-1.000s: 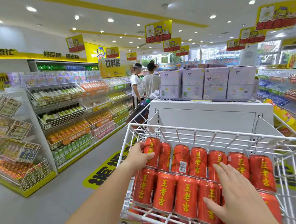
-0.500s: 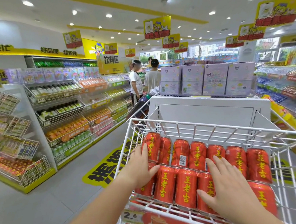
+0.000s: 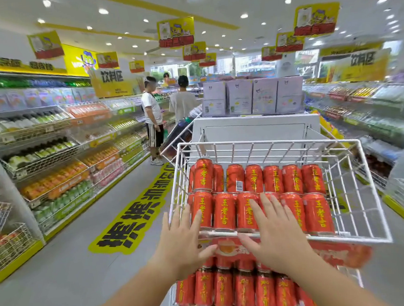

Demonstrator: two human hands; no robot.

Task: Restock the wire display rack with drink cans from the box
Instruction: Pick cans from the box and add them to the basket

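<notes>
A white wire display rack (image 3: 353, 214) stands right in front of me. Its top basket holds two rows of red drink cans (image 3: 272, 179) with yellow lettering. A lower basket holds more red cans (image 3: 244, 291). My left hand (image 3: 183, 242) hangs at the basket's front left corner, fingers spread, holding nothing. My right hand (image 3: 277, 236) is spread over the front rail, its fingertips at the front-row cans, gripping none. No box is in view.
Shelves of bottled drinks (image 3: 53, 163) run along the left aisle, with more shelves (image 3: 370, 117) on the right. Two people (image 3: 154, 125) stand in the aisle behind the rack. A white cabinet with pale boxes (image 3: 252, 96) rises behind the basket.
Both hands have drawn back from the cans toward the basket's front rail and now hold nothing. The view has dropped, so the lower basket of cans shows.
</notes>
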